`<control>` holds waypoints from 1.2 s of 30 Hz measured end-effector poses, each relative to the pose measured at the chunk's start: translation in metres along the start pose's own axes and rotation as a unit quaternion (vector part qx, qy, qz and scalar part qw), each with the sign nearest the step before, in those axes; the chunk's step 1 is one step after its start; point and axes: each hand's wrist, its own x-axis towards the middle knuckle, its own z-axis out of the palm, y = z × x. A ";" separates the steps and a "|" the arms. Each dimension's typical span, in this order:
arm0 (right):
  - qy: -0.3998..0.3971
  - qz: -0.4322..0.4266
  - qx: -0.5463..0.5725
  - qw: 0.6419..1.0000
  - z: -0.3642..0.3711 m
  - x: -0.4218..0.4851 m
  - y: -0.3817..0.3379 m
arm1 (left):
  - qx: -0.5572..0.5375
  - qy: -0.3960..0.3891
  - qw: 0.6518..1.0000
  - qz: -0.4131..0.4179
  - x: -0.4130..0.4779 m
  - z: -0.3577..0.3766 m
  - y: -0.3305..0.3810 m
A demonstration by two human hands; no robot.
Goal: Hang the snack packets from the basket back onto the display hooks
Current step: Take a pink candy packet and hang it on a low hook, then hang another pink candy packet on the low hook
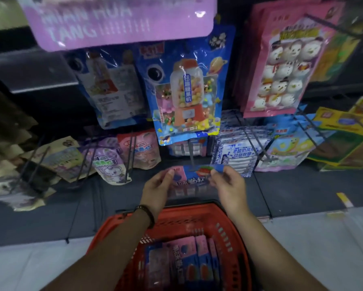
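Note:
I hold a pink and blue snack packet (192, 179) by its top corners. My left hand (158, 190) pinches the left corner and my right hand (229, 186) pinches the right corner. The packet's top edge sits at the tip of a dark display hook (190, 156) that sticks out from the rack. Below my arms stands a red basket (235, 234) with several similar pink and blue packets (184, 261) lying in it.
Other packets hang on the rack: a blue candy-machine bag (187, 91), a pink snowman bag (281, 66), a white and blue packet (239, 152), purple and pink packets (121, 156). Bare hooks (311, 131) jut out at the right. A purple sign (117, 19) hangs overhead.

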 end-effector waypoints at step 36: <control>-0.309 0.094 -0.450 0.832 0.019 -0.043 0.021 | 0.056 0.007 0.993 -0.104 0.060 -0.008 0.001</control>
